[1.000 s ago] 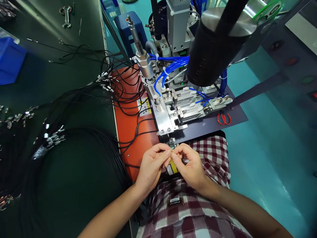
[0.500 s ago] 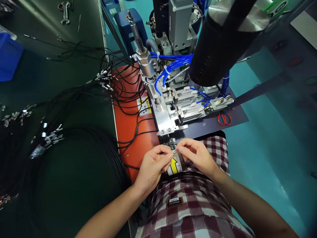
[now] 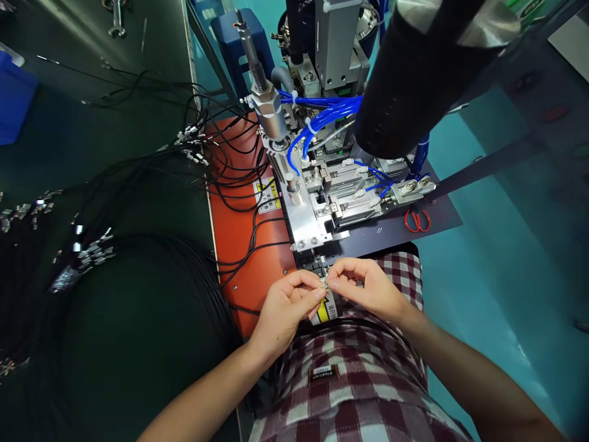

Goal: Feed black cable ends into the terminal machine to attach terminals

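Bins first: one blue bin (image 3: 13, 101) sits at the far left edge of the counter (image 3: 138, 380), cut off by the frame, and its inside is out of sight, so its contents cannot be told. Loose on the counter lies a thick bundle of black cables (image 3: 151, 270), with metal terminals (image 3: 85, 253) glinting at their ends, and more cables loop over the orange mat (image 3: 239, 245).

Now the hands. Both forearms come up from the bottom of the view and meet over the checked shirt (image 3: 359, 380), right at the near edge of the assembly machine (image 3: 322, 202). The left hand (image 3: 285, 310) is turned inward, with thumb and forefinger pinched together and the other fingers curled beneath. The right hand (image 3: 368, 287) sits palm down, its thumb and forefinger tip to tip with the left's. Each grip is closed on the same small metal piece (image 3: 324, 283), held between the two hands just in front of the machine's small front fixture (image 3: 319, 264) and above a yellow arrow label (image 3: 323, 311). The piece is too tiny to make out further.

Behind, blue air hoses (image 3: 322, 120) curl across the machine, red-handled scissors (image 3: 416, 220) lie on the dark plate to the right, and a wrench (image 3: 115, 13) rests far back on the counter.
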Tool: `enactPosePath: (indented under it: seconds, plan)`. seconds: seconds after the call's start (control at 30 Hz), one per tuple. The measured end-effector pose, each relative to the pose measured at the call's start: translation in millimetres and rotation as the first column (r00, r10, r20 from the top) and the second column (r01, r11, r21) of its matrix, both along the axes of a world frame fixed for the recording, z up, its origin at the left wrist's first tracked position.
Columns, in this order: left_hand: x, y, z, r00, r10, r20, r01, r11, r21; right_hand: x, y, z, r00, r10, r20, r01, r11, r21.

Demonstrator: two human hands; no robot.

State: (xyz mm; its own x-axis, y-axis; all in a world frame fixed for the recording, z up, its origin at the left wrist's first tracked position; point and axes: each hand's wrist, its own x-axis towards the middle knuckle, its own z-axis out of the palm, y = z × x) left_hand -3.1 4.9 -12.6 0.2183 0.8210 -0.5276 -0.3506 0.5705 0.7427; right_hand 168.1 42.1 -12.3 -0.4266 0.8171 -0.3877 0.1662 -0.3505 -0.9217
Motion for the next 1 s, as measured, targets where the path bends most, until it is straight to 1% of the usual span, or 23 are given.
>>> enactPosePath:
  seconds: [0.17, 0.3, 0.43, 0.53, 0.7, 0.8, 1.0]
  plan:
    - [-1.2, 0.2, 2.6, 0.999, -0.039, 0.034, 0.038, 0.999, 0.023, 2.3, -2.2, 1.6, 1.0, 0.023, -0.015, -0.024, 0.999, -0.043]
    - [-1.5, 0.0, 2.1, 0.998, -0.052, 0.024, 0.051, 0.998, 0.032, 5.7, 0.6, 4.3, 0.998, 0.058, 0.013, -0.058, 0.998, -0.022]
    - [-2.9, -1.3, 1.3, 0.995, -0.094, 0.018, 0.093, 0.994, 0.055, 9.8, 7.6, 7.0, 0.991, 0.133, -0.001, -0.133, 0.991, 0.021]
    - [-4.0, -2.3, 1.2, 0.993, -0.115, 0.018, 0.113, 0.992, 0.062, 12.5, 11.5, 10.0, 0.986, 0.166, -0.006, -0.166, 0.986, 0.012]
    - [-4.4, -3.4, 0.8, 0.989, -0.149, -0.01, 0.149, 0.986, 0.08, 13.6, 13.4, 13.1, 0.983, 0.18, -0.045, -0.181, 0.983, -0.021]
    - [-4.9, -3.8, 0.1, 0.987, -0.16, -0.028, 0.162, 0.982, 0.094, 13.5, 12.3, 11.3, 0.983, 0.174, -0.058, -0.176, 0.984, -0.035]
    - [-5.0, -4.2, -0.2, 0.985, -0.169, -0.034, 0.172, 0.979, 0.111, 15.8, 8.2, 9.0, 0.978, 0.201, -0.063, -0.205, 0.976, -0.068]
